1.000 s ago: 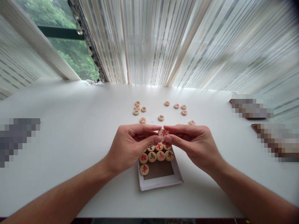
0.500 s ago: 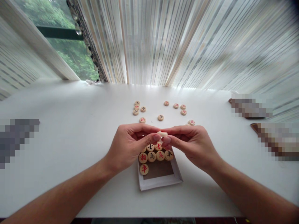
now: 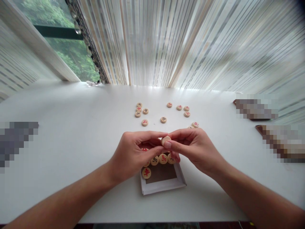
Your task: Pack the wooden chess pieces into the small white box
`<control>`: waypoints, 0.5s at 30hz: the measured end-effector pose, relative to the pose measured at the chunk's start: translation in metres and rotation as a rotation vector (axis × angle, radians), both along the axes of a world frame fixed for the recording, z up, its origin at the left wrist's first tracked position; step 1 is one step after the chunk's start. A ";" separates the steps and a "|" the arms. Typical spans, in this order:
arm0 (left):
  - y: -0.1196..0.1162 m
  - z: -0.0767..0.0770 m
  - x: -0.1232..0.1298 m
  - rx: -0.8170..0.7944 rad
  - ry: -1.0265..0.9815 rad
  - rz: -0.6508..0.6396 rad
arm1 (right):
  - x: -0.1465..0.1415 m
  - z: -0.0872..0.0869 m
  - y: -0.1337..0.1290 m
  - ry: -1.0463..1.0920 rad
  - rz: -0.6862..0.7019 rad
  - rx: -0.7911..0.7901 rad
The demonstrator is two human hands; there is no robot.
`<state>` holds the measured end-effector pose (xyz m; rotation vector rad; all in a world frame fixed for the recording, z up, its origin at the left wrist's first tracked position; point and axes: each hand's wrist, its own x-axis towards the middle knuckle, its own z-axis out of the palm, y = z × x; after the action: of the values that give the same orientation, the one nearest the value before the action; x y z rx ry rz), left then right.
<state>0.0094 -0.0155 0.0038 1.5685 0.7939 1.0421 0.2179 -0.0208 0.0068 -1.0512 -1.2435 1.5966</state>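
Between my two hands is a round, pale wooden Chinese chess piece (image 3: 166, 141), tilted, with a plain side toward me. My right hand (image 3: 196, 148) pinches it between thumb and fingers. The index finger and thumb of my left hand (image 3: 133, 149) close on it from the other side. Right below lies a shallow box (image 3: 164, 187) with a white rim and brown floor. Rows of chess pieces sit face up in its far part, some hidden by my hands. A red-marked piece (image 3: 146, 173) starts the nearest row at the left.
Several loose pieces lie farther back on the white table (image 3: 83, 127), among them a black-marked piece (image 3: 163, 120) and a red-marked piece (image 3: 195, 124). Blurred-out items (image 3: 274, 141) are at the right, another (image 3: 17, 140) at the left. A striped curtain (image 3: 152, 41) hangs behind.
The held piece has turned from edge-on to showing its plain round side. My left hand has dropped slightly, covering more of the pieces in the box.
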 end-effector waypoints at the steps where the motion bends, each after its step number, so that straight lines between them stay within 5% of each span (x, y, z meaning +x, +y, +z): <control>1: 0.000 0.000 0.000 0.045 0.038 -0.006 | -0.001 0.000 0.000 0.006 -0.005 -0.020; 6: -0.001 0.003 0.001 0.143 0.104 -0.010 | -0.002 0.000 0.000 -0.009 0.003 -0.026; 15: 0.002 0.001 0.003 -0.080 -0.197 -0.057 | 0.000 0.002 0.001 0.247 0.105 -0.133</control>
<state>0.0125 -0.0139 0.0051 1.3895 0.6444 1.0906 0.2178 -0.0195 0.0090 -0.8492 -1.0522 1.8492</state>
